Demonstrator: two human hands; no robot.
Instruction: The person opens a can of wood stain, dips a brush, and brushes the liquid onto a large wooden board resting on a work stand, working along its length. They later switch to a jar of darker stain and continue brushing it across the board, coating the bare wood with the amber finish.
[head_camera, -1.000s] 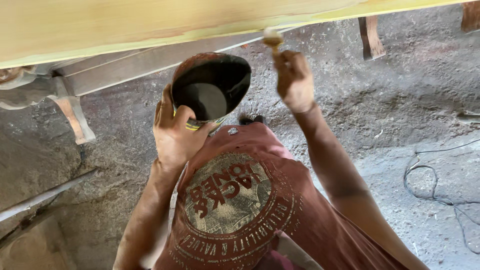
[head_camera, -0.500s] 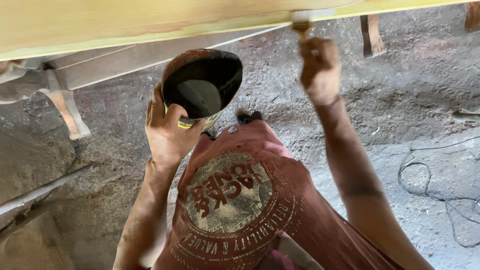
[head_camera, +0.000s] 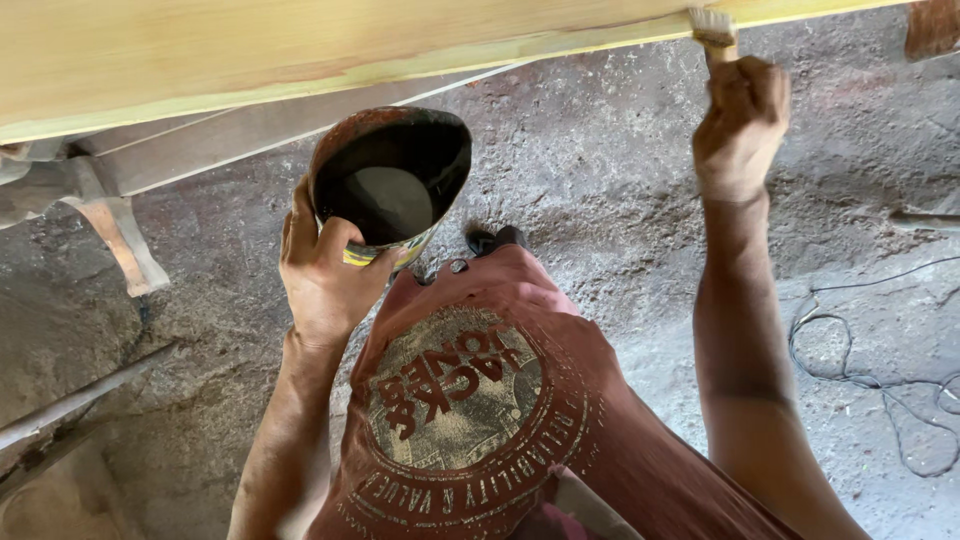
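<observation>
My left hand (head_camera: 325, 275) grips a stained paint can (head_camera: 392, 178) by its side, held tilted below a long yellowish wooden board (head_camera: 250, 55) that runs across the top of the view. A pool of pale liquid shows in the bottom of the can. My right hand (head_camera: 742, 125) is raised at the upper right, closed on the handle of a paintbrush (head_camera: 714, 30). The pale bristles of the brush touch the lower edge of the board.
Rough grey ground (head_camera: 600, 200) lies below. A wooden trestle leg (head_camera: 120, 235) stands at the left under the board. A thin cable (head_camera: 860, 360) coils on the ground at the right. A grey rail (head_camera: 70, 410) lies at the lower left.
My right hand has slid the brush to the right along the board's lower edge. The can in my left hand has stayed about where it was.
</observation>
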